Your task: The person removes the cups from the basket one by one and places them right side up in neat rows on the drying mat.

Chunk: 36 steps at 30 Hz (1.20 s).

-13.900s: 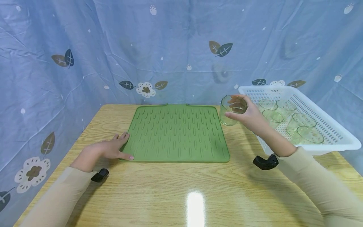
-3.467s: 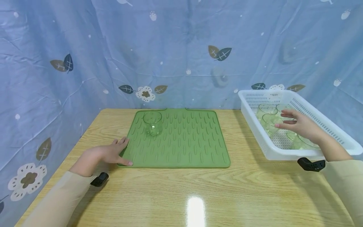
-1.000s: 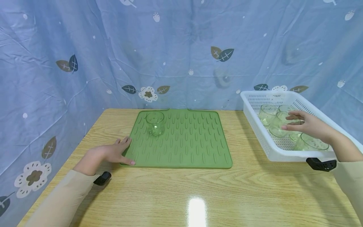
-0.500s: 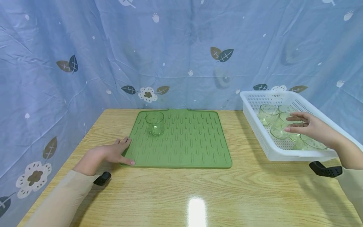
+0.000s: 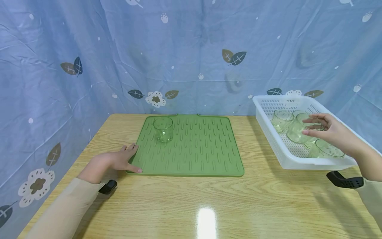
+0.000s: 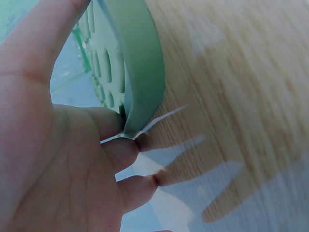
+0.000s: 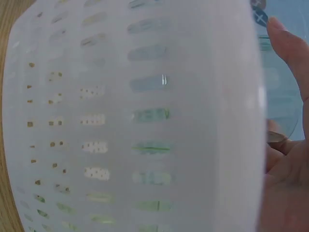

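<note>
My left hand (image 5: pixel 120 160) rests with spread fingers on the left edge of a green ribbed drying mat (image 5: pixel 194 152). In the left wrist view, fingertips touch table and mat rim (image 6: pixel 145 63). One clear drinking glass (image 5: pixel 163 131) stands upright on the mat's back left. My right hand (image 5: pixel 334 134) reaches into a white plastic basket (image 5: pixel 270 136) and grips a tilted drinking glass (image 5: pixel 294 131) near its rim, thumb on the near side. The right wrist view shows this glass (image 7: pixel 280 96) between thumb and fingers, partly hidden by the basket wall (image 7: pixel 203 121).
Several other glasses stand in the basket, among them a back left glass (image 5: pixel 281 122) and a front glass (image 5: pixel 326 149). The wooden table (image 5: pixel 167 205) meets a blue patterned curtain (image 5: pixel 185 59) behind.
A glass earlier held by my right hand now stands on the mat. In the last second, that hand has taken a glass in the basket, tilting and raising it slightly. My left hand stays put.
</note>
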### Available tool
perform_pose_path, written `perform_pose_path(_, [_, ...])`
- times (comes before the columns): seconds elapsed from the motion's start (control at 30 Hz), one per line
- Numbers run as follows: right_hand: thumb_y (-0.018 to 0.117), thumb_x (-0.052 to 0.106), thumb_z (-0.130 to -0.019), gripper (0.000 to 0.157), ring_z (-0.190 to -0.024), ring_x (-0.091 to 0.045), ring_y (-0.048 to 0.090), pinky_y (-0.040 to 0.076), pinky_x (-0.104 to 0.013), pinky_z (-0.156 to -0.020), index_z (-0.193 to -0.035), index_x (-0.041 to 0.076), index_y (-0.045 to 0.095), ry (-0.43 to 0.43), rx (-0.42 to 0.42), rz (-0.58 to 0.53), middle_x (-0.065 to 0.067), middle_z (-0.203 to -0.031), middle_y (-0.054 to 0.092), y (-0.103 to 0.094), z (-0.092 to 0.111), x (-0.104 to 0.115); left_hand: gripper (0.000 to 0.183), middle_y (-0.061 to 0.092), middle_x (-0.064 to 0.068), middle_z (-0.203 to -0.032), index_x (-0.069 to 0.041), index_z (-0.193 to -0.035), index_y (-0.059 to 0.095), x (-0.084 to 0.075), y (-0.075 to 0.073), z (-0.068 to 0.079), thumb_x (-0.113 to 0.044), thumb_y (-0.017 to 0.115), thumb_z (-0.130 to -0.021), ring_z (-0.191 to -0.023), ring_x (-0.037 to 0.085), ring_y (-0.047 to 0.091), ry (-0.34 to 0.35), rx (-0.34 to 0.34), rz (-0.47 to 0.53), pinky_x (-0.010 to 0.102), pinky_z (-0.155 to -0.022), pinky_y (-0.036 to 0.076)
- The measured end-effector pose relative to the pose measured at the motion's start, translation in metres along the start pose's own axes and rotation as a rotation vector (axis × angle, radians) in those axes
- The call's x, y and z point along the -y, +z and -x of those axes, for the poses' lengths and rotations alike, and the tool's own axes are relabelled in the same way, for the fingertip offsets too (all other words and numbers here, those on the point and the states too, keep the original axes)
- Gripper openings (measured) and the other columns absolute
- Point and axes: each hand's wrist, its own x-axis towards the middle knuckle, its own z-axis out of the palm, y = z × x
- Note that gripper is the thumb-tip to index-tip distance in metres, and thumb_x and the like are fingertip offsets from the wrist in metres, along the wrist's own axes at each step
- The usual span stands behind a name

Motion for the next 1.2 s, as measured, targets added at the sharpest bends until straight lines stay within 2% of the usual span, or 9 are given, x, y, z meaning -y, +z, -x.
perform_pose_path(0.17, [0.063,0.016,-0.105,0.073,-0.1,0.018,0.047,0.042,-0.006,-0.075,-0.155,-0.01,0.015,0.015,-0.038,-0.003,0.034,-0.118,0.045,0.0,-0.002,0.008,0.12,-0.006,0.041,-0.161,0.016,-0.157,0.003,0.001,0.0,-0.001,-0.052,0.076,-0.09,-0.143,0.064,-0.01,0.0,0.0,-0.002,0.08,-0.109,0.008])
perform_pose_path(0.4, [0.062,0.018,-0.105,0.076,-0.104,0.015,0.046,0.041,-0.004,-0.078,-0.157,-0.007,0.012,0.021,-0.106,-0.065,0.029,-0.12,0.046,0.004,-0.005,0.015,0.12,-0.006,0.041,-0.16,0.017,-0.157,0.004,0.001,-0.001,-0.001,-0.051,0.077,-0.09,-0.143,0.065,-0.009,0.0,0.001,-0.008,0.08,-0.109,0.01])
perform_pose_path(0.63, [0.062,0.017,-0.105,0.063,-0.107,0.012,0.046,0.041,-0.004,-0.08,-0.155,0.014,0.024,0.008,-0.14,-0.128,0.024,-0.123,0.046,0.009,-0.011,0.027,0.118,-0.006,0.041,-0.161,0.016,-0.157,0.004,0.0,-0.001,0.0,-0.049,0.077,-0.091,-0.143,0.064,-0.009,-0.005,-0.002,-0.01,0.079,-0.109,0.01])
perform_pose_path(0.87, [0.062,0.021,-0.105,0.078,-0.11,0.008,0.044,0.04,-0.007,-0.078,-0.165,0.008,0.015,0.019,-0.127,-0.107,0.022,-0.125,0.042,0.017,-0.016,0.043,0.118,-0.006,0.041,-0.161,0.016,-0.157,0.003,-0.001,-0.001,0.001,-0.048,0.077,-0.091,-0.143,0.064,-0.01,-0.006,0.0,-0.001,0.08,-0.109,0.01])
perform_pose_path(1.1, [0.067,0.02,-0.102,0.075,-0.109,0.009,0.048,0.043,-0.008,-0.08,-0.161,0.006,0.024,0.0,-0.137,-0.118,0.014,-0.124,0.045,0.03,-0.022,0.055,0.119,-0.006,0.041,-0.16,0.016,-0.157,0.003,-0.001,-0.001,0.001,-0.05,0.077,-0.091,-0.143,0.064,-0.01,-0.006,0.001,0.001,0.08,-0.109,0.01])
perform_pose_path(1.2, [0.069,0.019,-0.101,0.068,-0.108,0.009,0.05,0.044,-0.008,-0.081,-0.157,0.011,0.031,-0.008,-0.153,-0.149,0.011,-0.125,0.045,0.037,-0.024,0.06,0.12,-0.007,0.042,-0.16,0.017,-0.156,0.003,-0.001,-0.001,0.0,-0.05,0.077,-0.091,-0.142,0.065,-0.01,0.001,0.002,0.009,0.08,-0.108,0.009])
